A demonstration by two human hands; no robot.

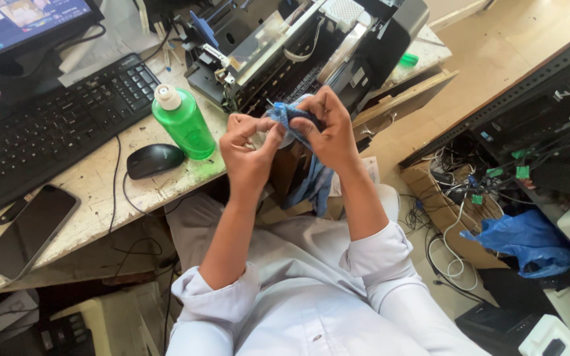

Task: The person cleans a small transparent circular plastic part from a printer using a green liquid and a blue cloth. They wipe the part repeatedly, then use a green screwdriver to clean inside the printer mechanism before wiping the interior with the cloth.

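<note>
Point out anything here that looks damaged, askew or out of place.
The printer on the desk sits tilted with covers off, insides exposed. Loose cables tangle on the floor. Both hands hold a blue cloth.

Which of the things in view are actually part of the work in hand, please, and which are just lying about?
In hand:
- left hand and right hand, both on the blue cloth
- opened printer, just beyond the hands

Lying about:
- green bottle
- black mouse
- keyboard
- phone
- blue bag
</note>
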